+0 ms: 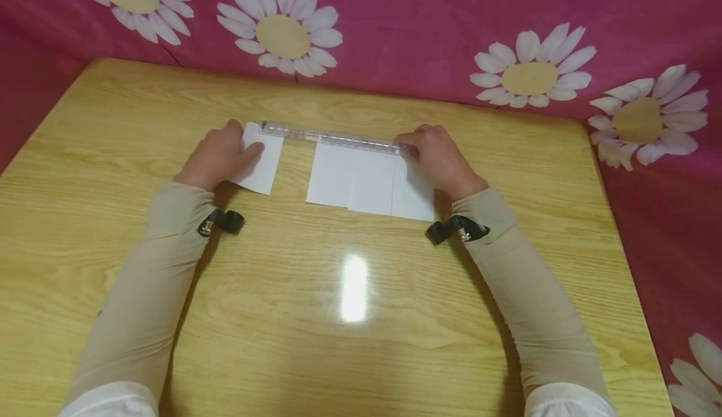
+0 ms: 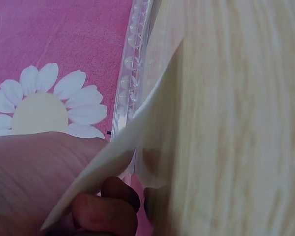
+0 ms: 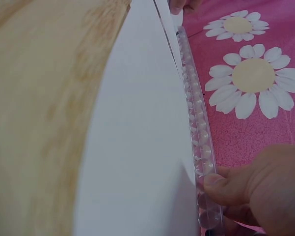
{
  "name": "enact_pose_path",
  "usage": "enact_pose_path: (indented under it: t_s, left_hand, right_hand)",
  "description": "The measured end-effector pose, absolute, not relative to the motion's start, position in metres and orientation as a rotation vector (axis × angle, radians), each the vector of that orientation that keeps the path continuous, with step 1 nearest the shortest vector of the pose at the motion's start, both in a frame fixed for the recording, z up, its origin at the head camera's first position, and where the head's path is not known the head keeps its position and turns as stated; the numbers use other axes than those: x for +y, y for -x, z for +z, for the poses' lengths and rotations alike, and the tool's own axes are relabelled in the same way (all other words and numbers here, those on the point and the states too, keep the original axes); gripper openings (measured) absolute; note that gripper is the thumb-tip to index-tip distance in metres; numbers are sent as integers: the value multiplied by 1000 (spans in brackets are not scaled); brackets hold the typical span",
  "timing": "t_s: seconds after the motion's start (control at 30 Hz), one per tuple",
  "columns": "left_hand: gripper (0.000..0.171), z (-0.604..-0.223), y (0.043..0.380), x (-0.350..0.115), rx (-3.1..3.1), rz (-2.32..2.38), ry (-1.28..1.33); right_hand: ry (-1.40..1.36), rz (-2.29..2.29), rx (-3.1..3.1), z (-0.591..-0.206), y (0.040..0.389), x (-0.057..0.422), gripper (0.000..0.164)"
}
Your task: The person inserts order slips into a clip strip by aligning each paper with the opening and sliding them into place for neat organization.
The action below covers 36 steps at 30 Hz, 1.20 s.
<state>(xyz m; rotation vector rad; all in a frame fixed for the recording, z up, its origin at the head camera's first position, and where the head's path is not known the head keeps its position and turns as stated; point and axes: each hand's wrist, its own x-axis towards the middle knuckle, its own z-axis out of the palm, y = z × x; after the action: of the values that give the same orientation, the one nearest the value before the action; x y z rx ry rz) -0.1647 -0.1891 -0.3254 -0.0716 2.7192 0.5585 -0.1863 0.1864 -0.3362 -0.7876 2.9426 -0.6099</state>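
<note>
A long clear plastic strip (image 1: 333,138) with a row of round shapes along it lies across the far part of the table. My left hand (image 1: 217,155) pinches a small white paper sheet (image 1: 265,166) at the strip's left end. In the left wrist view this sheet (image 2: 122,142) bends between the fingers, its upper edge at the strip. My right hand (image 1: 442,161) pinches the strip's right end, with the thumb on the strip in the right wrist view. White sheets (image 1: 369,182) hang side by side along the strip's right half, slightly overlapping. A gap separates them from the left sheet.
The wood-grain table (image 1: 293,354) reaches back to a pink cloth (image 1: 406,28) printed with large daisies. Black camera straps (image 1: 228,222) sit at both wrists. A bright light reflection (image 1: 354,288) shows on the tabletop near the middle.
</note>
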Motion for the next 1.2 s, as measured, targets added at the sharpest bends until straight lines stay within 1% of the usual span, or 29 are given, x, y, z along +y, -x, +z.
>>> enact_pose_path:
  t_s: [0.27,0.9,1.2]
  left_hand:
    - [68,-325,164,-187,2733,566,45]
    - [71,-324,165,-177,2715,539,46]
    - [62,-325,162,-172,2736,558,53]
  right_hand:
    - [767,-605,2925,-337,187,186,27]
    - [791,-607,2942,-337,186,187,27]
    - [792,-610,2942,-336,185,187,26]
